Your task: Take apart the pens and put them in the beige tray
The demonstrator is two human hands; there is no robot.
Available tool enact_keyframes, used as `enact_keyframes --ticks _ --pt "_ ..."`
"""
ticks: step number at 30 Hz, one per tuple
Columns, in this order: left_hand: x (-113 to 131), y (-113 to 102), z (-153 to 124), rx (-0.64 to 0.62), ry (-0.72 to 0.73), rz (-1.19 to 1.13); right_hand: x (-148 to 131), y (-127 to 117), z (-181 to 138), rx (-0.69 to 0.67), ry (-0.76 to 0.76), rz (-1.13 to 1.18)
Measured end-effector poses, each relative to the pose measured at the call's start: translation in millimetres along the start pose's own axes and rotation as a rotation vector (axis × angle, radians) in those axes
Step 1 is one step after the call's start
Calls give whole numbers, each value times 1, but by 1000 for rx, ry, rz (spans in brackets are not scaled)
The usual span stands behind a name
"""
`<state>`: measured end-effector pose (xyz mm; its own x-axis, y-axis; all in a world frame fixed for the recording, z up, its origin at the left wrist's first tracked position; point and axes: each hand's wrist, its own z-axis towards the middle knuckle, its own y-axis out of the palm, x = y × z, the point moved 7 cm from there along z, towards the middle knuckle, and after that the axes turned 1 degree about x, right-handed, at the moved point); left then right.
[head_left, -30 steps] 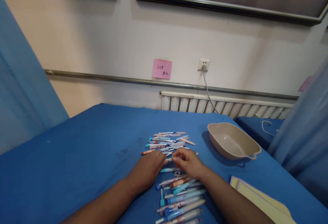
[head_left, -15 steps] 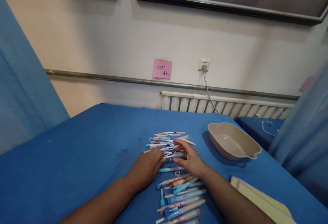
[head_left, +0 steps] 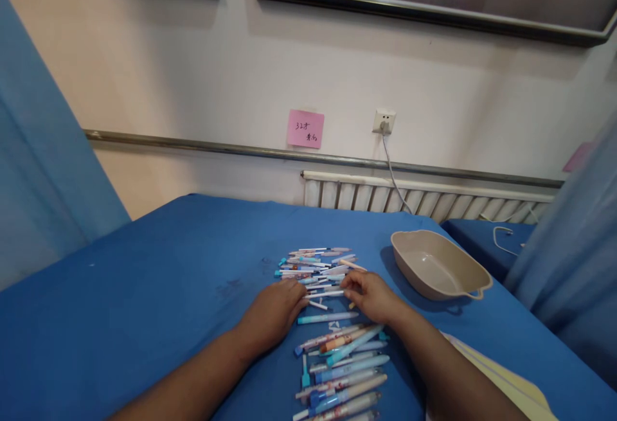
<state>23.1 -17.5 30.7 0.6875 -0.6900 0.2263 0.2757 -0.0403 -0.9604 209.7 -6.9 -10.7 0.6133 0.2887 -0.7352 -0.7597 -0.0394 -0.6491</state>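
Note:
A long row of pens (head_left: pixel 351 366) in white, light blue, orange and pink lies on the blue-covered table. My left hand (head_left: pixel 277 308) rests at the left ends of the pens in the middle of the row. Its fingers are together, with the fingertips against a slim white pen (head_left: pixel 325 294). On the other side, my right hand (head_left: pixel 372 294) has its thumb and fingers closed around that pen's right end. A pen with a light blue end (head_left: pixel 325 318) lies just nearer to me, apart from both hands. More pens (head_left: pixel 308 260) are bunched beyond my hands.
To the right stands a beige basin (head_left: pixel 434 267) with a small handle. Yellow cloth or paper (head_left: pixel 501 376) lies partly under my right forearm. A radiator (head_left: pixel 366 196) and a plugged-in cable (head_left: pixel 393 173) are behind the table (head_left: pixel 159 279). Blue curtains hang at both sides.
My right hand has moved slightly right, and its spread fingers have closed on the slim white pen's end. My left hand has barely moved.

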Motion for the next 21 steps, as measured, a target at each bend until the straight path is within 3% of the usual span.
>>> enact_keyframes --ticks 4,13,18,21 --pt "-1 -3 -1 33 -7 -3 -3 -9 -1 29 -49 -46" --pt "6 1 -1 74 49 13 -32 11 -2 -13 -191 -7" --pt "-3 0 1 89 14 69 -16 1 -1 8 -89 -104" --pt "-3 -4 0 110 14 47 -20 -5 -3 55 -112 -133"
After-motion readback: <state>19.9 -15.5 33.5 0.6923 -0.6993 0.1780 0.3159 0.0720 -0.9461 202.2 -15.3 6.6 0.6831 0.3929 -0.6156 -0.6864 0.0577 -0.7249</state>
